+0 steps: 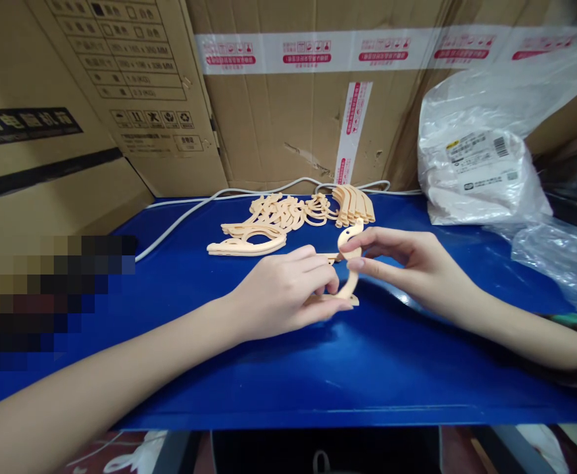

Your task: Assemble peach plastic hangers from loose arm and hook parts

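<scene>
Between my hands, above the blue table, is a pale cream S-shaped curved piece [350, 283] with small holes near its upper end. My right hand [401, 260] pinches it around its middle between thumb and fingers. Curled in from the left, my left hand [288, 289] grips the lower end, where a flat piece [352, 300] meets the curve. More of a cream piece [330, 257] shows behind the left fingers. How these pieces are joined is hidden by my fingers.
Behind my hands lie a pair of long curved pieces [249, 247], a heap of curvy pieces [281, 210] and a stack of arched pieces [354, 205]. A white cable [184, 220] runs along the back. Cardboard boxes [278, 125] wall the table [268, 382]; a plastic-wrapped package [476, 171] sits right.
</scene>
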Action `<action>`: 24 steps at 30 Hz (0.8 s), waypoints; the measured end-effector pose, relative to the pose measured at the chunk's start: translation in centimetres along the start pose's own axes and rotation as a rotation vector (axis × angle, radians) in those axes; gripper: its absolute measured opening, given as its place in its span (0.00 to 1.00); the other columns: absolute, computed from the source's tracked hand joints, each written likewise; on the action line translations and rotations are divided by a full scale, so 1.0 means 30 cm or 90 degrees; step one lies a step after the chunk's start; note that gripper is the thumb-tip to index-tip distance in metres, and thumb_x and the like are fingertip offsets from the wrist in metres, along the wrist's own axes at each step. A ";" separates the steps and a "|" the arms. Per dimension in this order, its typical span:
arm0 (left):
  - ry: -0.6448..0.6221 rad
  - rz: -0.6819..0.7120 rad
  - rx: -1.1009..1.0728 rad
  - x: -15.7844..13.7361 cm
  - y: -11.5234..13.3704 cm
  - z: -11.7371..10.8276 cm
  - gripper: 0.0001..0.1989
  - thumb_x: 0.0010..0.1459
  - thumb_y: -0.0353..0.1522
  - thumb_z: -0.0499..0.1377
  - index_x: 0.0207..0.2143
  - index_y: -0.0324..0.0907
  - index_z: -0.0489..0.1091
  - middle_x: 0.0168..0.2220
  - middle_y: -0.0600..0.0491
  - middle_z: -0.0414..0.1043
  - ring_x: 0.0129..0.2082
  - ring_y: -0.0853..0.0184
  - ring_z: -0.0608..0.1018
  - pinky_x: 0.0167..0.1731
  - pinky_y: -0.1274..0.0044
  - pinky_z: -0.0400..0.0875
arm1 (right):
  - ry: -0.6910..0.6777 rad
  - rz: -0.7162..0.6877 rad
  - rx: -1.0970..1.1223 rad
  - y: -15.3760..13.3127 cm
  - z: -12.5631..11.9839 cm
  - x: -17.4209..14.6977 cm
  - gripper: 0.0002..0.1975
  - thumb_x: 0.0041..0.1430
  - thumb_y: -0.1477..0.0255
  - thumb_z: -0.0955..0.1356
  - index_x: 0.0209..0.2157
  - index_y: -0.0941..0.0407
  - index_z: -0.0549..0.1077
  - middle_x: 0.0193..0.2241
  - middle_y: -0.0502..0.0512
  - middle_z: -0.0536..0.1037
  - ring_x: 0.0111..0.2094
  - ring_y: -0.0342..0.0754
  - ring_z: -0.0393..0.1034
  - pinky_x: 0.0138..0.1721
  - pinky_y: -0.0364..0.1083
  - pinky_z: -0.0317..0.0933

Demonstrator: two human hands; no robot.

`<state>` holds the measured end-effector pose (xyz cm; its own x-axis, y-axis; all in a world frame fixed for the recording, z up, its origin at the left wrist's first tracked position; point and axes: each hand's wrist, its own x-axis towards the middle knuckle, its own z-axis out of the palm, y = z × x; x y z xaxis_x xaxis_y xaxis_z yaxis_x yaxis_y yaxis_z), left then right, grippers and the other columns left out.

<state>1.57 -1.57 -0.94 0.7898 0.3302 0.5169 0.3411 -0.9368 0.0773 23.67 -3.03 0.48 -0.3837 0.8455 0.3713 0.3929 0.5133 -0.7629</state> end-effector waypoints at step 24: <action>-0.177 -0.108 -0.114 -0.007 -0.042 -0.009 0.07 0.68 0.35 0.51 0.40 0.41 0.65 0.53 0.47 0.67 0.53 0.61 0.67 0.52 0.68 0.63 | -0.239 -0.051 -0.339 0.027 -0.098 0.009 0.07 0.58 0.71 0.64 0.29 0.53 0.58 0.18 0.42 0.64 0.18 0.39 0.55 0.22 0.41 0.48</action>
<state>0.84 -0.48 -0.92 0.8461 0.4786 0.2345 0.4041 -0.8630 0.3032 26.33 -1.94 1.52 -0.6568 0.7424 0.1326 0.6737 0.6566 -0.3392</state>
